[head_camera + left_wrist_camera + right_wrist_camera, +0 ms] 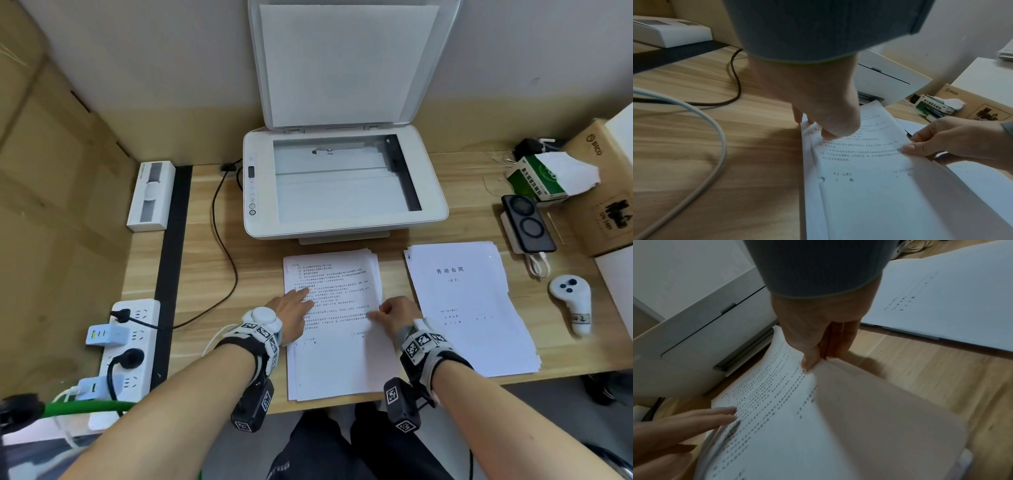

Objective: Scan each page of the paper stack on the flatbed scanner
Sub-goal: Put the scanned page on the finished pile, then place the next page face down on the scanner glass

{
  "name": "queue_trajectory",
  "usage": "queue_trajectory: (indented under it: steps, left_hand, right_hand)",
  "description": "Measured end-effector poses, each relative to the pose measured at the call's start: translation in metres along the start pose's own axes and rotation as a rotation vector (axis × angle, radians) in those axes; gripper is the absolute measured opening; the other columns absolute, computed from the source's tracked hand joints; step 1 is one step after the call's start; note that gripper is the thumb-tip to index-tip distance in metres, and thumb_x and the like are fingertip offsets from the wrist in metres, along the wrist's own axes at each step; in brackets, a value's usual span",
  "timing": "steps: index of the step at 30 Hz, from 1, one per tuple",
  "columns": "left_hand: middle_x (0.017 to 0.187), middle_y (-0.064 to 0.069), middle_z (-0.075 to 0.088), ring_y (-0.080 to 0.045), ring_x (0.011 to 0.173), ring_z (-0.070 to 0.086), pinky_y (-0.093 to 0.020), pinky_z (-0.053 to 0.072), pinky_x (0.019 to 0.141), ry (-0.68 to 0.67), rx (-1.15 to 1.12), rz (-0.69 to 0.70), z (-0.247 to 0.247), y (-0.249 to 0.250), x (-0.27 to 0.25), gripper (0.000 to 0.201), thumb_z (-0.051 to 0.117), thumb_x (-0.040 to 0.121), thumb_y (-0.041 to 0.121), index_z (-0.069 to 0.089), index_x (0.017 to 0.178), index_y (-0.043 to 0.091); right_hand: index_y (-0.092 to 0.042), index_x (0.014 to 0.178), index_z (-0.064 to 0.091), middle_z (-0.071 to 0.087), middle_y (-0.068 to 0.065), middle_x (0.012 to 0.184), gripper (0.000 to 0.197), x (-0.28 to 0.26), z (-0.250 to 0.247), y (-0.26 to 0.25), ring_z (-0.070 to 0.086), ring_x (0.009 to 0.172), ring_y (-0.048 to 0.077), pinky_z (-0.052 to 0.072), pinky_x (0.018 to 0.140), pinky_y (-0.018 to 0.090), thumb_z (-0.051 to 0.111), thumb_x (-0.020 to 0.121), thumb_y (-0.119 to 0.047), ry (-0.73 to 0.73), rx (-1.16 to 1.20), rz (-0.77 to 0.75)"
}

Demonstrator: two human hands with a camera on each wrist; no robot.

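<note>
The white flatbed scanner [344, 181] stands at the back of the desk, lid raised, glass bare. In front of it lies a stack of printed pages [334, 356]. My left hand [297, 303] rests flat on the stack's left side, fingers straight on the text [723, 413]. My right hand [388, 312] pinches the right edge of the top sheet [789, 426] between thumb and fingers and lifts that edge off the stack [875, 186]. A second stack with a title page [471, 308] lies to the right.
A power strip [126, 346] with plugs and a black cable sits at the left. A white box [150, 195] lies behind it. At the right are a white controller [571, 301], a black device [527, 222], a green packet [537, 178] and a cardboard box [603, 192].
</note>
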State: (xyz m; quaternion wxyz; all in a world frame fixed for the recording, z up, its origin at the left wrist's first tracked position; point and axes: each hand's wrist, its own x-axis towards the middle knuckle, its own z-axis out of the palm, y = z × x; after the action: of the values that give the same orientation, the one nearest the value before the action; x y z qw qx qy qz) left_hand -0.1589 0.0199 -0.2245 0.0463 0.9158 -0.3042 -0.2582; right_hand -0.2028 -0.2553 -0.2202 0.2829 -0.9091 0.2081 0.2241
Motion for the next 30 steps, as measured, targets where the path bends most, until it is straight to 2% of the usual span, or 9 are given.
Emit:
queue_trajectory:
  steps: [2,4,8,10,13,18,24,27,30]
  left_hand:
    - [0.160,-0.006,0.020,-0.029,0.141,0.028,-0.041,0.042,0.102,0.001,0.012,-0.004,-0.002,0.001,-0.001,0.042,0.042,0.096,0.013,0.045,0.138,0.016]
    - [0.160,-0.006,0.019,-0.030,0.143,0.025,-0.042,0.039,0.106,0.002,0.011,-0.021,-0.001,0.001,-0.002,0.042,0.041,0.097,0.013,0.044,0.139,0.016]
    - [0.159,-0.006,0.020,-0.031,0.135,0.032,-0.041,0.044,0.095,-0.026,0.006,-0.027,0.001,0.002,-0.003,0.042,0.041,0.092,0.010,0.045,0.134,0.015]
    - [0.160,-0.006,0.016,-0.031,0.139,0.028,-0.043,0.044,0.098,-0.067,0.000,-0.040,0.001,0.003,-0.003,0.048,0.042,0.092,0.009,0.040,0.140,0.016]
    - [0.159,-0.008,0.019,-0.032,0.135,0.032,-0.043,0.042,0.100,-0.085,-0.004,-0.062,-0.005,0.006,-0.001,0.053,0.041,0.090,0.006,0.036,0.142,0.016]
    - [0.158,-0.006,0.024,-0.027,0.140,0.031,-0.042,0.037,0.107,-0.080,-0.035,-0.050,-0.034,0.013,-0.005,0.053,0.038,0.096,0.012,0.031,0.148,0.018]
    - [0.152,-0.007,0.038,-0.024,0.138,0.038,-0.041,0.036,0.111,0.189,-0.078,0.193,-0.110,0.032,-0.016,0.057,0.043,0.091,0.003,0.039,0.147,0.013]
    - [0.157,-0.009,0.031,-0.024,0.144,0.029,-0.038,0.027,0.118,0.314,0.003,0.254,-0.132,0.037,-0.012,0.059,0.046,0.092,0.002,0.036,0.149,0.014]
    - [0.160,-0.011,0.020,-0.026,0.147,0.020,-0.044,0.025,0.119,0.291,0.113,0.219,-0.144,0.029,-0.003,0.071,0.049,0.088,0.005,0.022,0.153,0.015]
  right_hand:
    - [-0.017,0.053,0.044,0.042,-0.002,0.053,0.046,0.001,-0.001,-0.003,0.041,0.051,0.019,0.030,0.051,0.028,0.073,0.080,-0.041,0.019,-0.014,-0.020]
    - [-0.018,0.052,0.035,0.039,-0.003,0.053,0.050,0.001,-0.002,-0.005,0.041,0.050,0.019,0.029,0.050,0.028,0.071,0.083,-0.034,0.019,-0.030,-0.034]
    - [-0.009,0.055,0.052,0.060,0.004,0.063,0.041,0.003,-0.005,0.000,0.064,0.065,0.028,0.049,0.059,0.031,0.067,0.085,-0.032,-0.028,-0.032,0.012]
    - [-0.008,0.057,0.055,0.054,0.001,0.057,0.039,0.000,-0.008,0.000,0.056,0.059,0.026,0.043,0.054,0.030,0.065,0.086,-0.034,-0.039,-0.046,-0.002]
    - [-0.016,0.049,0.044,0.037,-0.003,0.053,0.048,-0.007,-0.019,-0.005,0.039,0.056,0.021,0.028,0.049,0.027,0.068,0.087,-0.033,-0.019,-0.044,-0.033]
    - [-0.025,0.066,0.074,0.062,-0.010,0.061,0.022,-0.012,-0.043,-0.014,0.060,0.066,0.018,0.037,0.053,0.023,0.078,0.084,-0.038,0.069,-0.050,-0.041]
    - [-0.033,0.070,0.072,0.070,-0.008,0.068,0.015,-0.014,-0.093,-0.048,0.068,0.065,0.014,0.057,0.068,0.032,0.075,0.084,-0.040,0.186,-0.017,-0.134]
    - [-0.033,0.081,0.073,0.072,-0.008,0.073,0.007,-0.006,-0.111,-0.069,0.069,0.068,0.014,0.059,0.066,0.035,0.067,0.085,-0.031,0.212,-0.020,-0.233]
    - [-0.026,0.094,0.076,0.076,-0.004,0.090,0.016,0.002,-0.126,-0.098,0.069,0.084,0.021,0.058,0.074,0.037,0.062,0.088,-0.019,0.265,-0.047,-0.378]
